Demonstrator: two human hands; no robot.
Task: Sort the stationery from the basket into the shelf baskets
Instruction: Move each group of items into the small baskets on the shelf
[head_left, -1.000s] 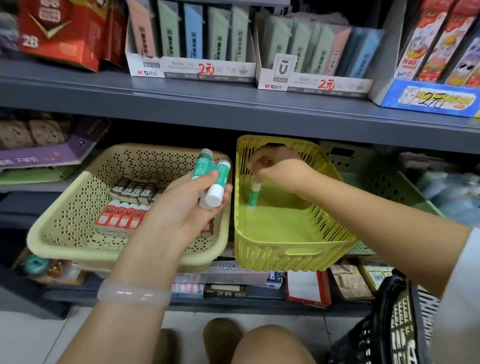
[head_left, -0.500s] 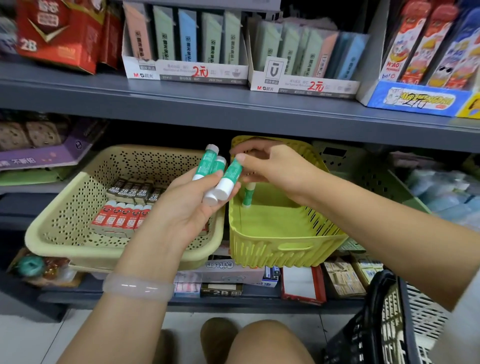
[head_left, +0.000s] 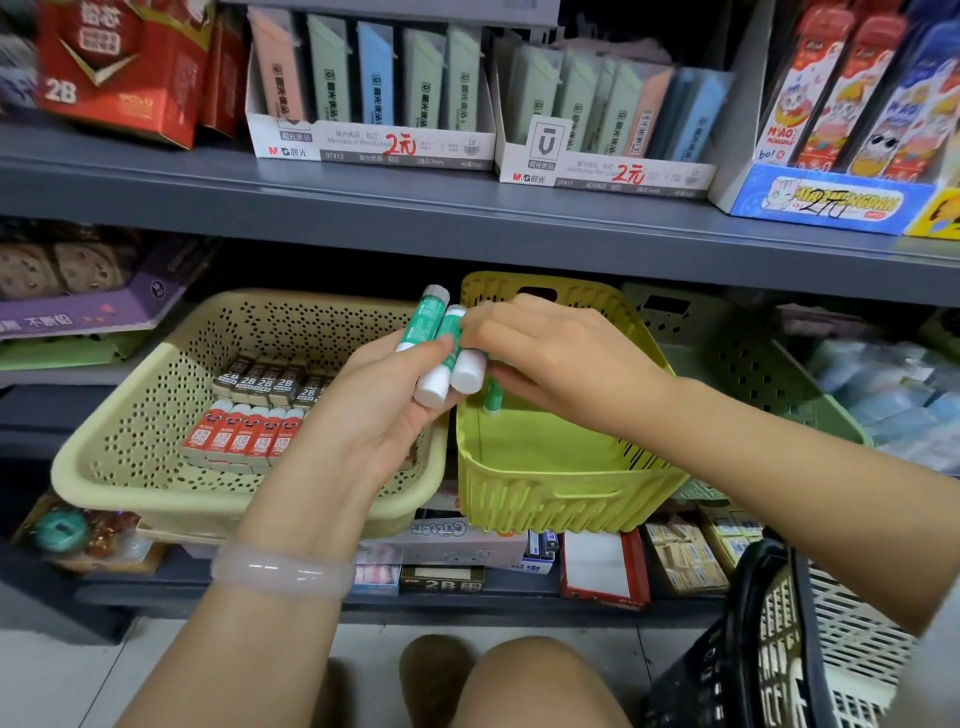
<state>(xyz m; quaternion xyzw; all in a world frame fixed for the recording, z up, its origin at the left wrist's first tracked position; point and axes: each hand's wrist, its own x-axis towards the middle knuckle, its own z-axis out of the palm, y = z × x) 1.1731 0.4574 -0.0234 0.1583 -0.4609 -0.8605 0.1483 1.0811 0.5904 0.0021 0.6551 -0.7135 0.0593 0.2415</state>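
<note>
Left hand (head_left: 384, 410) curls round bunch of green-and-white glue sticks (head_left: 441, 358), held above gap between two shelf baskets. Right hand (head_left: 566, 358) reaches across, fingertips (head_left: 475, 325) pinching nearest stick in bunch. One more glue stick (head_left: 492, 401) stands upright inside green basket (head_left: 561, 483), at left wall, partly hidden by right hand. Beige basket (head_left: 140, 447) to left holds rows of erasers (head_left: 244, 436). Black carry basket (head_left: 769, 649) at lower right, contents not visible.
</note>
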